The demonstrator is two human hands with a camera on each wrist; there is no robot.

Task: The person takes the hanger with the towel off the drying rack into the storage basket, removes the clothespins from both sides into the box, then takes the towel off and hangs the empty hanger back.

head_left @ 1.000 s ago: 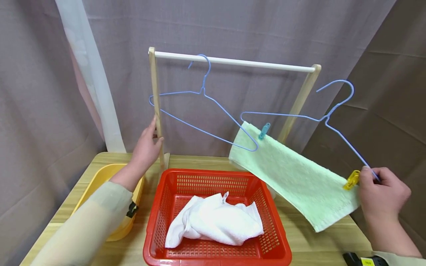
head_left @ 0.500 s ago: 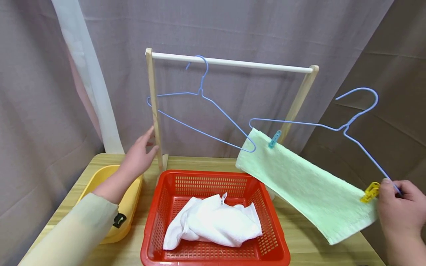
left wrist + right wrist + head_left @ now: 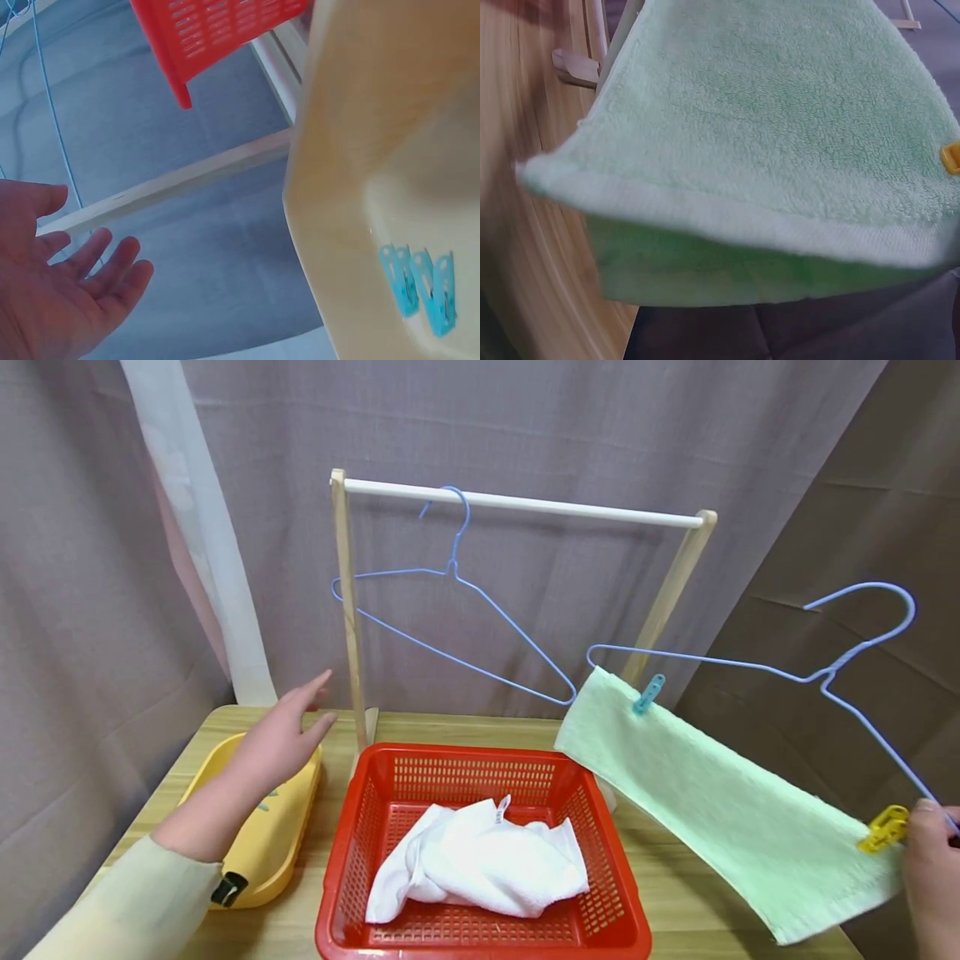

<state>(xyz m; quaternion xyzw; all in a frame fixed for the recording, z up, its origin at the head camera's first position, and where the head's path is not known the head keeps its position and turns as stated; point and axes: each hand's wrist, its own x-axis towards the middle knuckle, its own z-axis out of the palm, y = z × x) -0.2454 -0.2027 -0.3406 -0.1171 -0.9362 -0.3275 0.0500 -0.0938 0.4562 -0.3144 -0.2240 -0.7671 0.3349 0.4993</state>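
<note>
At the right edge of the head view, my right hand point(image 3: 933, 868) grips the lower right corner of a blue wire hanger point(image 3: 828, 672). A light green towel point(image 3: 720, 810) hangs over its bottom bar, held by a teal clothespin point(image 3: 648, 693) and a yellow clothespin point(image 3: 885, 828) close to my thumb. In the right wrist view the towel point(image 3: 780, 120) fills most of the picture and the hand is out of sight. My left hand point(image 3: 273, 739) hovers above the yellow basin point(image 3: 288, 852), fingers extended and holding nothing, apart from the rack's left post point(image 3: 348, 610).
The rack's white rail point(image 3: 555, 507) carries a second blue hanger point(image 3: 453, 568). A red basket point(image 3: 487, 943) in front holds a crumpled white towel point(image 3: 495, 864). Teal clothespins point(image 3: 424, 289) lie inside the basin. Grey curtains point(image 3: 525, 410) stand behind the wooden table point(image 3: 450, 727).
My left hand has let go of the rack's left post and drawn back left and down. My right hand has carried the hanger and green towel right and downward.
</note>
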